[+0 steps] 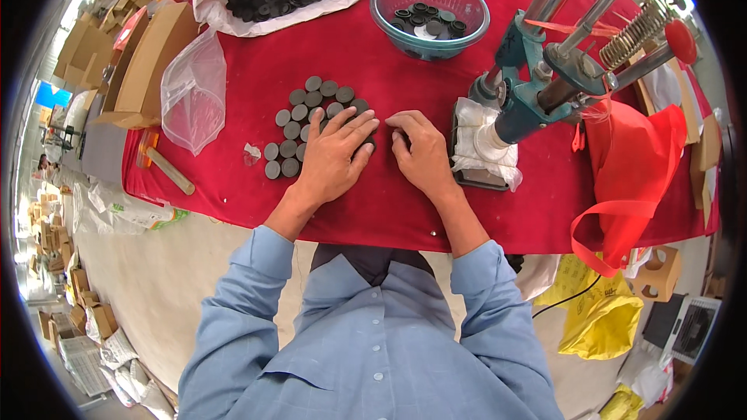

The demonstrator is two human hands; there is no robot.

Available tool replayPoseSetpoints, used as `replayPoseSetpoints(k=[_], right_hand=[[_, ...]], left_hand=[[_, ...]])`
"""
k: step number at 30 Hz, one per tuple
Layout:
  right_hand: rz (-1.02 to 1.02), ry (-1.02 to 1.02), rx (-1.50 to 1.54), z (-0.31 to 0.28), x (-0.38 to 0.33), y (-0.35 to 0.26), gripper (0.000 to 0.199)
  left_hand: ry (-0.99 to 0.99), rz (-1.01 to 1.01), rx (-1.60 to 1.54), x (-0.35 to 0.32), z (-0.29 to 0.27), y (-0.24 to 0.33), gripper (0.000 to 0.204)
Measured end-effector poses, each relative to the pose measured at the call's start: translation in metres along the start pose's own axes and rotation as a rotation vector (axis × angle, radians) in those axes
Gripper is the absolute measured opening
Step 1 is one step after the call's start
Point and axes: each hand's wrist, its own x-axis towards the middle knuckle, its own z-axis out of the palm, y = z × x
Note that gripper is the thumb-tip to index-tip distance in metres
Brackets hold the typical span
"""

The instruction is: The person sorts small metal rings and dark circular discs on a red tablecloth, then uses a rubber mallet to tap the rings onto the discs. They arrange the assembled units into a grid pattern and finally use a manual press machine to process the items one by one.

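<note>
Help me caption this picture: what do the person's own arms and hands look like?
The left hand and right hand are bare, with no gloves or watch showing. Light blue sleeves end short of the wrists in cuffs of the same colour.

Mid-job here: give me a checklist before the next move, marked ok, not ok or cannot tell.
1. Left grip clear of the dark grey round discs: not ok, it covers part of the cluster.
2. Right grip empty: cannot tell, its palm is hidden.
3. Right grip away from the teal metal press's red round knob: ok.
4. Translucent blue plastic bowl upright: ok, black round parts inside.
5. Wooden-handled tool apart from both grips: ok.
</note>
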Motion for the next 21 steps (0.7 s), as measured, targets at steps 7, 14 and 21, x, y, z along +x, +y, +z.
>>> replayPoseSetpoints(k=[7, 14, 21], right_hand=[[-0.133, -0.095, 0.001, 0.0, -0.003, -0.021, 0.041], [-0.269, -0.179, -0.321, 0.002, -0.016, -0.021, 0.045], [-0.212, -0.162, -0.48, 0.005, -0.026, -0.031, 0.051]], left_hand=[[0.371, -0.086, -0.333, -0.019, -0.031, -0.018, 0.053], [0.486, -0.411, -0.238, -0.099, -0.04, -0.041, 0.049], [0.311, -0.214, 0.0, -0.055, -0.038, -0.028, 0.048]])
